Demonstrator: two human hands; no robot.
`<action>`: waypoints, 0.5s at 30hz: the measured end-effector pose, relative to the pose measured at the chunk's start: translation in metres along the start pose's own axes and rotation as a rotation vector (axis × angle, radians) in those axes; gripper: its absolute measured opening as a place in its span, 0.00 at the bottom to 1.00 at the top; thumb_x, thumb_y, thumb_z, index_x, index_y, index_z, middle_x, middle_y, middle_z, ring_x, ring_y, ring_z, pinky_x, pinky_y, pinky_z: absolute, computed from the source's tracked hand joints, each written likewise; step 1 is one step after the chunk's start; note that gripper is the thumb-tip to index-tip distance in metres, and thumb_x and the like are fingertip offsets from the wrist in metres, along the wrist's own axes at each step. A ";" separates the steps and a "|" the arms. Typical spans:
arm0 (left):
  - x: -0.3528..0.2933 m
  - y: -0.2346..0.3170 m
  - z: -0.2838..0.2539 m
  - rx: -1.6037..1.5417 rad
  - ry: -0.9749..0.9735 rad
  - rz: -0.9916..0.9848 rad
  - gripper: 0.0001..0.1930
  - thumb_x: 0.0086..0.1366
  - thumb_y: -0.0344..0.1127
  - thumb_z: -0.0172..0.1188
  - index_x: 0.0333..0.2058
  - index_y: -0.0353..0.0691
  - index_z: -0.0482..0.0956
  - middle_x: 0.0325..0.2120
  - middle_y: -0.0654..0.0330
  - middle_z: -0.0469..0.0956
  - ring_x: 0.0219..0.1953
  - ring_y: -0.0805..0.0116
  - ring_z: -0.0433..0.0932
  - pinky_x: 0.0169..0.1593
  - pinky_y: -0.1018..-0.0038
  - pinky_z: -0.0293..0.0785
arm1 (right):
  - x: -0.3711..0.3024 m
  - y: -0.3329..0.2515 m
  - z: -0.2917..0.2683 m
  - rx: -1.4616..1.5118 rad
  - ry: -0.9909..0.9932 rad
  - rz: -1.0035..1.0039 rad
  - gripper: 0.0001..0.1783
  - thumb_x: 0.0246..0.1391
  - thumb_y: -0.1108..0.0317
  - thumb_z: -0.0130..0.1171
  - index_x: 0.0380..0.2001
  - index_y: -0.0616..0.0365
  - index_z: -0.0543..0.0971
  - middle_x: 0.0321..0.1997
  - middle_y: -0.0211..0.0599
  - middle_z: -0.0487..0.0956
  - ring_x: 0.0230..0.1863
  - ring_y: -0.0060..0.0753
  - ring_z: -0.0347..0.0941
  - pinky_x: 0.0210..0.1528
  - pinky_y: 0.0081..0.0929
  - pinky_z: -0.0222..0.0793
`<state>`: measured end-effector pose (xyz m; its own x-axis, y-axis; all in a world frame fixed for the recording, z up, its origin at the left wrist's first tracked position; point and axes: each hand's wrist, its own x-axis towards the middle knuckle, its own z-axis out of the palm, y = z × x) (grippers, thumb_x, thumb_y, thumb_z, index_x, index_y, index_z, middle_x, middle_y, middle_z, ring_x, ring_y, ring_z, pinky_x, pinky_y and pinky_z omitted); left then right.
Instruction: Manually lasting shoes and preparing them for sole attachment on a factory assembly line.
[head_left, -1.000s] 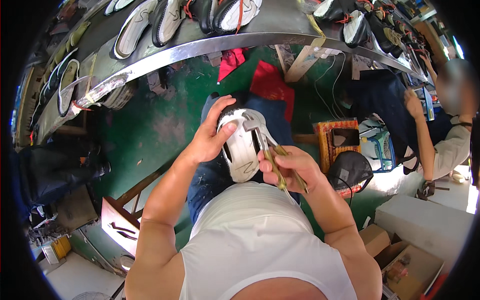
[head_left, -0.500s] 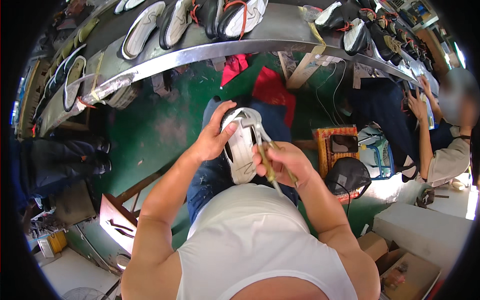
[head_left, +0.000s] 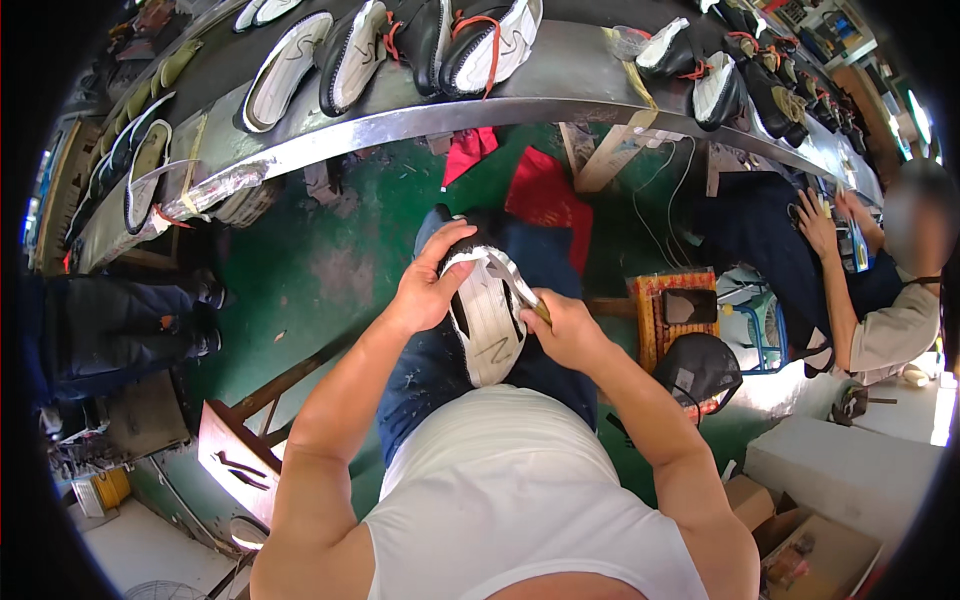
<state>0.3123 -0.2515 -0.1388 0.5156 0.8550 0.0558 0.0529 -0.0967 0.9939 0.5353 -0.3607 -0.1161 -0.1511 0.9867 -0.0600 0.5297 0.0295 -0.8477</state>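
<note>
Both arms [head_left: 352, 375] bent, one white shoe [head_left: 490, 335] is held over the lap [head_left: 412, 385], far end pinched by the left hand [head_left: 428, 283]; one metal tool [head_left: 541, 313] is gripped in the right hand [head_left: 572, 328] at the shoe's right edge.

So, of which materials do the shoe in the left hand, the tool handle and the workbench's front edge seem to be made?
Shoe: its matt white face could be leather, synthetic or board; texture is unclear.
Tool handle: brassy yellow, so perhaps metal, though a coating is possible.
Front edge: probably sheet metal, given its silvery, streaky reflections.
</note>
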 end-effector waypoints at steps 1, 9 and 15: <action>-0.001 -0.001 0.000 0.002 0.000 -0.003 0.22 0.67 0.29 0.58 0.60 0.43 0.69 0.64 0.52 0.62 0.68 0.62 0.57 0.68 0.69 0.53 | -0.002 -0.004 -0.001 0.003 -0.002 0.001 0.14 0.61 0.67 0.57 0.44 0.65 0.74 0.37 0.55 0.79 0.37 0.62 0.76 0.40 0.46 0.72; 0.010 0.003 0.010 -0.257 0.132 -0.175 0.20 0.67 0.29 0.60 0.57 0.40 0.72 0.41 0.65 0.78 0.43 0.78 0.74 0.49 0.79 0.72 | 0.011 -0.028 -0.057 -0.143 -0.381 0.236 0.14 0.61 0.69 0.56 0.45 0.67 0.71 0.40 0.49 0.80 0.37 0.44 0.79 0.40 0.35 0.74; 0.022 0.007 0.001 -0.215 0.045 -0.238 0.23 0.66 0.29 0.61 0.60 0.40 0.70 0.45 0.61 0.78 0.46 0.74 0.75 0.53 0.77 0.71 | 0.029 -0.056 -0.051 0.225 0.049 0.187 0.15 0.66 0.60 0.49 0.38 0.65 0.72 0.24 0.39 0.77 0.26 0.33 0.75 0.32 0.32 0.70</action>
<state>0.3246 -0.2342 -0.1307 0.4714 0.8631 -0.1813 -0.0166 0.2142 0.9766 0.5436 -0.3251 -0.0431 -0.0246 0.9784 -0.2054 0.3456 -0.1845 -0.9201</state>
